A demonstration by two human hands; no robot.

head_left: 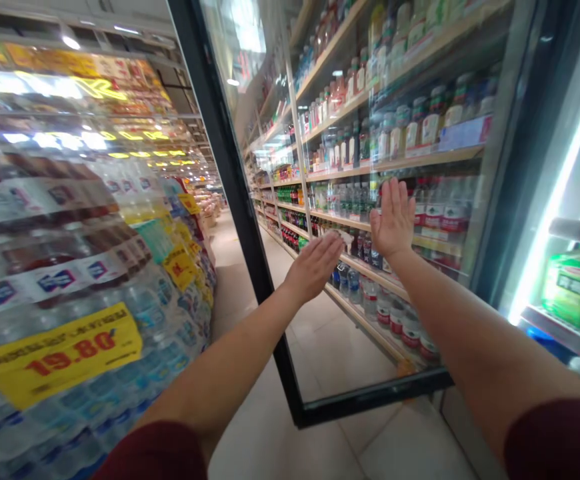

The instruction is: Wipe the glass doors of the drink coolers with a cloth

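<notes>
Readable text: the numerals "19.80", printed in red on the tilted yellow price sign at 8 o'clock. The character line above the numerals is too blurred to transcribe. At 9 o'clock, the white bottle wrap carries a repeated blue-and-pink logo, wording illegible. At 3 o'clock, the green pack bears pale characters, not legible. Red-and-white bottle labels behind the glass door, also at 3 o'clock: illegible.
</notes>
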